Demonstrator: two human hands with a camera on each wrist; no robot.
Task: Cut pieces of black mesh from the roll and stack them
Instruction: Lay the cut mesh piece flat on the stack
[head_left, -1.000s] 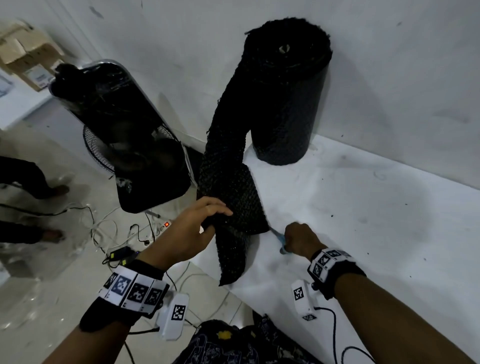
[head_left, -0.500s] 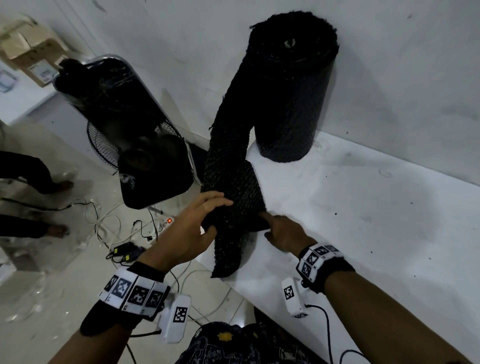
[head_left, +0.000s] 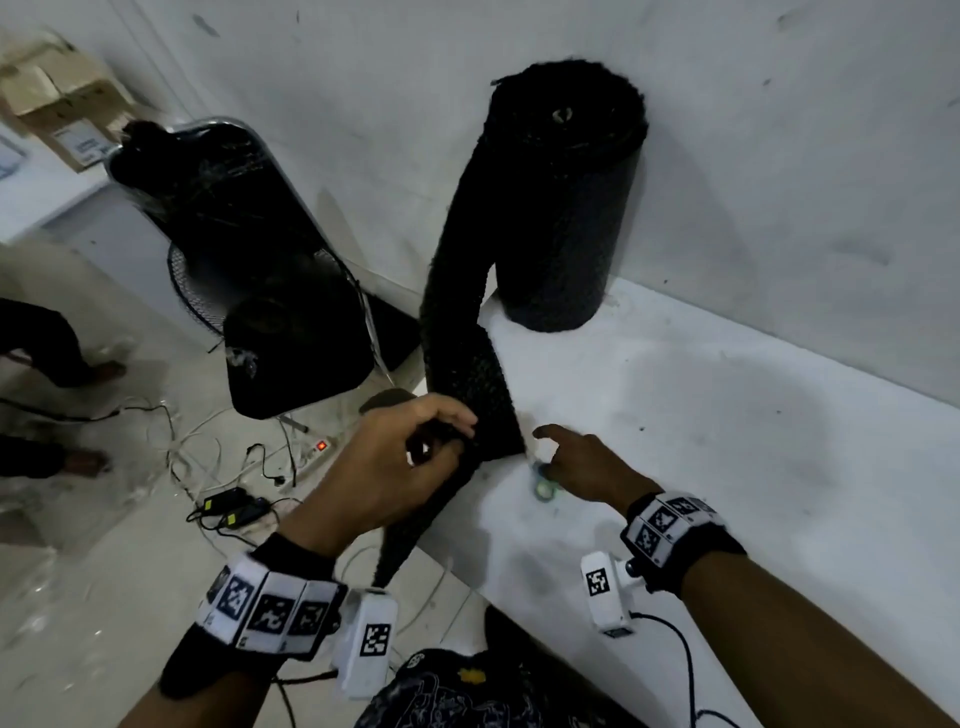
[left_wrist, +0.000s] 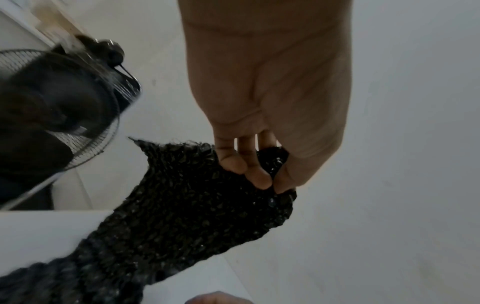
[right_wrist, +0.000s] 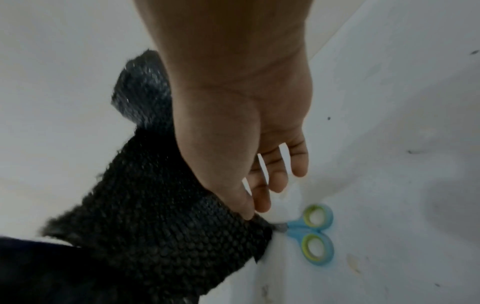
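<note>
Head view: left hand grip pinches knobbly black mesh strip; right hand grip loose, empty.

the head view looks down and forward from above both forearms, wide enough to take in the white table, the wall behind it, the upright roll and the floor to the left with a fan. the left wrist view sits close under the left hand, looking along the palm at the mesh strip, with the fan at its left edge. the right wrist view looks along the right hand down at the table, very near the scissors. all 3 views share the mesh strip; the scissors show in 2.
</note>
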